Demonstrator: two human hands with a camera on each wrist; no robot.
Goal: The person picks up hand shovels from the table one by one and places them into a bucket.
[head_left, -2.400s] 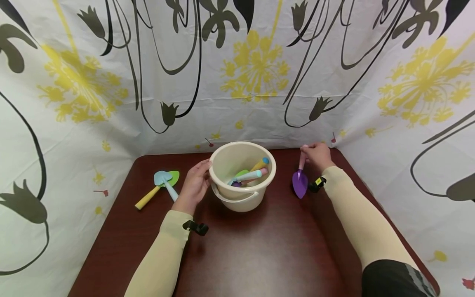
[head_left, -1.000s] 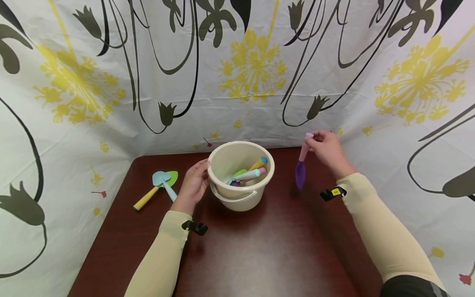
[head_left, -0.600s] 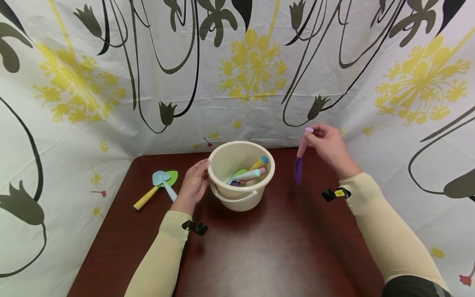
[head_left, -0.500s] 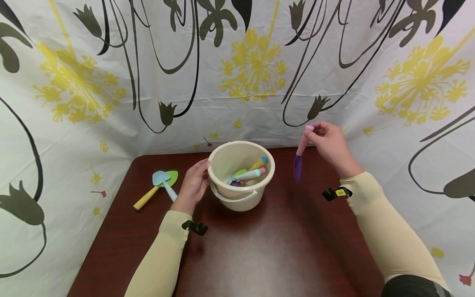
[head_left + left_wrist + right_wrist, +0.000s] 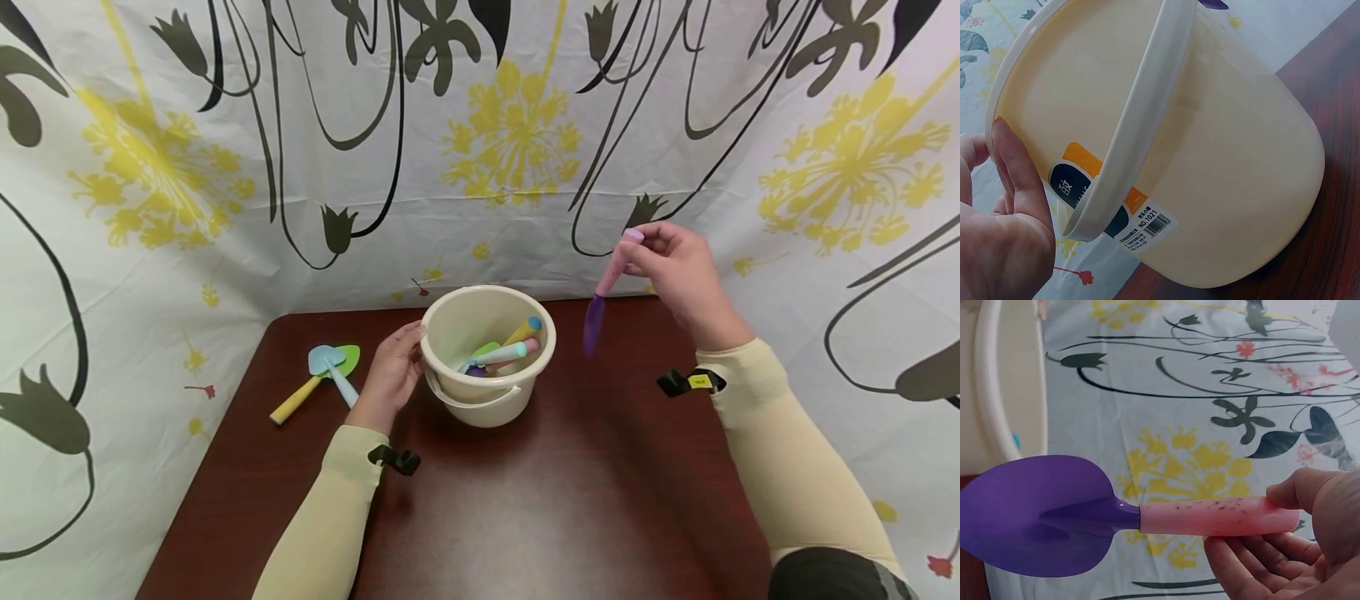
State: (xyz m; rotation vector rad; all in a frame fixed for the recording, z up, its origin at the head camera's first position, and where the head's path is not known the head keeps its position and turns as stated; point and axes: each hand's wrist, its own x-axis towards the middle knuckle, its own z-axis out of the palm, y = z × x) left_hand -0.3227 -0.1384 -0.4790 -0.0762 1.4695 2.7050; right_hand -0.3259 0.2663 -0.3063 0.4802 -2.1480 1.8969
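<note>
A cream bucket [image 5: 491, 404] stands upright mid-table, with several small garden tools inside, among them a light blue handle [image 5: 501, 355] and a yellow handle [image 5: 521, 332]. My left hand [image 5: 392, 372] pinches the bucket's left rim; in the left wrist view the thumb side and fingers [image 5: 1016, 162] sit at that rim, near a label. To the right, my right hand [image 5: 686, 275] pinches the pink handle end of a purple-bladed hand trowel [image 5: 1054, 515]. The trowel hangs in the air, blade down and tilted toward the bucket, apart from it.
Left of the bucket, a light blue toy tool [image 5: 327, 360] lies across a green-bladed, yellow-handled trowel [image 5: 298, 398]. The dark red table [image 5: 525, 508] meets a patterned cloth [image 5: 420, 225] at its back and sides.
My right hand has lifted the trowel off the table at the right, raised it and moved it slightly toward the bucket. My left hand and the bucket have stayed in place.
</note>
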